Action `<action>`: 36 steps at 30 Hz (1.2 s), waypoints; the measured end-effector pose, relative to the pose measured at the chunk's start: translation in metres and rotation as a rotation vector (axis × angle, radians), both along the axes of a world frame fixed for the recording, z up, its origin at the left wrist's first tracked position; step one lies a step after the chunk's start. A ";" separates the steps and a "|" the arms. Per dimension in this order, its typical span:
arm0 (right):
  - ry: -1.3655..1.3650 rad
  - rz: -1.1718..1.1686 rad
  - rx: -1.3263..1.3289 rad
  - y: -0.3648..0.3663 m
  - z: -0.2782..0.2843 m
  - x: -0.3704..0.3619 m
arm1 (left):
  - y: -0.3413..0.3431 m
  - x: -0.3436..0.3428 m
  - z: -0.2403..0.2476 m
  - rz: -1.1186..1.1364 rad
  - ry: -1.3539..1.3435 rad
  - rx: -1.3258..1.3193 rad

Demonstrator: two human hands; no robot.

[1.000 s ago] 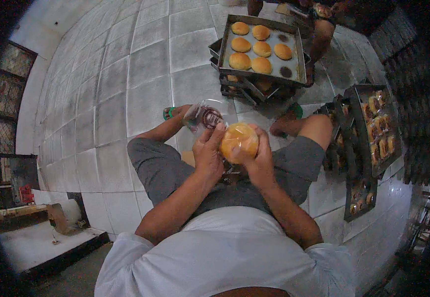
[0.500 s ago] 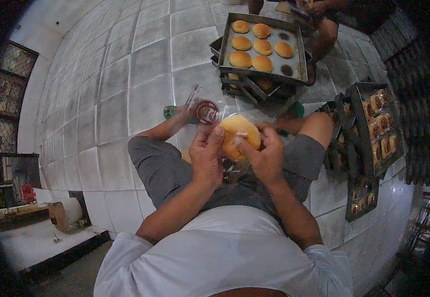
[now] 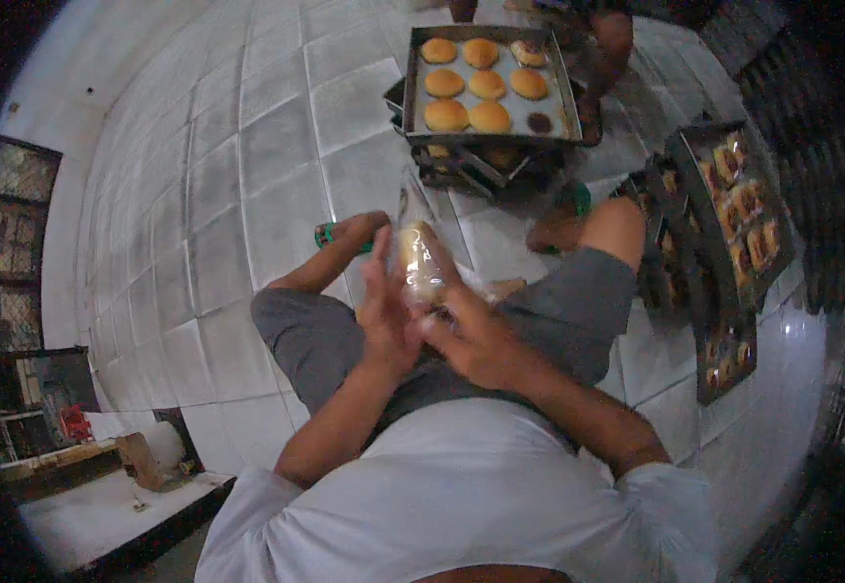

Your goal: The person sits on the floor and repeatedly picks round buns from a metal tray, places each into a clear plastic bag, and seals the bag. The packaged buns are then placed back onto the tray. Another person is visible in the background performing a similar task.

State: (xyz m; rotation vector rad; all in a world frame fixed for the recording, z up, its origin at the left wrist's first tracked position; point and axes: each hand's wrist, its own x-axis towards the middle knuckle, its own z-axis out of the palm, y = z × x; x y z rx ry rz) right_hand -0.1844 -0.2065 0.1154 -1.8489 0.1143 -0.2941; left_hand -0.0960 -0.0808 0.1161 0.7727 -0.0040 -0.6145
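A pale golden bun in a clear plastic bag (image 3: pixel 424 264) is upright between my two hands, above my lap. My left hand (image 3: pixel 383 316) bears on the bag's left side, its fingers long and rather straight and slightly blurred. From the right, my right hand (image 3: pixel 481 335) closes on the lower part of the bag, thumb turned inward. Light glints off the plastic, and its lower end is partly hidden by my fingers. Ahead, round golden buns (image 3: pixel 487 85) sit in rows on a metal tray (image 3: pixel 500 141); the one at the far right corner (image 3: pixel 529 52) looks wrapped.
More dark trays are stacked under the bun tray. To my right, stacked trays (image 3: pixel 694 180) hold packaged baked goods (image 3: pixel 753 209). Another person's arm (image 3: pixel 612 49) is behind the bun tray. A low ledge (image 3: pixel 131 510) with a white roll (image 3: pixel 162 445) stands at left.
The bun has gone from lying across my fingers to upright inside the bag, with my hands on both sides. A wrapped-looking bun now covers the tray's far right spot. The view has shifted slightly.
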 end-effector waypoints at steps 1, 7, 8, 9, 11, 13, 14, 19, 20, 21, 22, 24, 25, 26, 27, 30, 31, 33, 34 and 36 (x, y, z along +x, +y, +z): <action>-0.075 -0.036 -0.303 0.014 -0.004 0.001 | 0.007 0.005 -0.016 -0.151 0.166 0.036; -0.204 -0.220 -0.475 -0.019 0.037 0.010 | 0.014 -0.005 0.013 -0.256 0.318 -0.019; -0.181 -0.178 -0.435 -0.026 0.021 0.014 | 0.015 -0.017 0.032 -0.329 0.315 -0.019; -0.161 -0.136 -0.400 -0.030 0.013 0.016 | 0.016 -0.030 0.047 -0.324 0.152 0.197; -0.271 -0.238 -0.413 -0.026 0.031 0.017 | 0.029 -0.031 0.054 -0.361 -0.344 0.435; -0.289 -0.269 -0.376 -0.027 0.034 0.020 | 0.033 -0.024 0.049 -0.352 -0.505 0.594; -0.254 -0.255 -0.336 -0.030 0.027 0.024 | 0.031 -0.014 0.037 -0.334 -0.420 0.634; 0.240 0.094 -0.010 -0.040 -0.021 0.018 | 0.035 -0.020 0.001 -0.215 -0.389 0.737; 0.264 0.122 0.128 -0.042 -0.026 0.012 | 0.038 -0.023 -0.005 -0.189 -0.335 0.691; 0.286 0.147 0.266 -0.044 -0.031 0.008 | 0.043 -0.024 -0.009 -0.162 -0.280 0.645; 0.304 0.174 0.408 -0.045 -0.034 0.005 | 0.046 -0.026 -0.011 -0.133 -0.228 0.604; 0.369 0.164 0.547 -0.052 -0.050 0.000 | 0.048 -0.031 -0.013 -0.143 -0.192 0.574; 0.397 0.163 0.617 -0.051 -0.050 0.000 | 0.050 -0.032 -0.010 -0.143 -0.177 0.561; 0.422 0.128 0.539 -0.048 -0.049 -0.003 | 0.053 -0.033 -0.008 -0.120 -0.280 0.639; 0.447 0.093 0.461 -0.045 -0.046 -0.011 | 0.058 -0.035 -0.005 -0.097 -0.383 0.716; 0.107 -0.083 0.089 -0.029 -0.004 -0.018 | 0.063 -0.031 0.014 -0.034 -0.765 1.017; -0.073 -0.166 -0.049 -0.024 0.005 -0.021 | 0.065 -0.031 0.020 -0.026 -0.906 1.130; 0.192 -0.236 0.037 -0.029 -0.029 -0.012 | 0.052 -0.024 -0.001 -0.180 -0.713 1.028; 0.309 -0.266 0.075 -0.035 -0.038 -0.001 | 0.045 -0.015 -0.019 -0.241 -0.628 0.970; 0.115 -0.299 -0.025 -0.040 -0.004 0.003 | 0.080 0.004 -0.083 -0.285 -0.350 0.626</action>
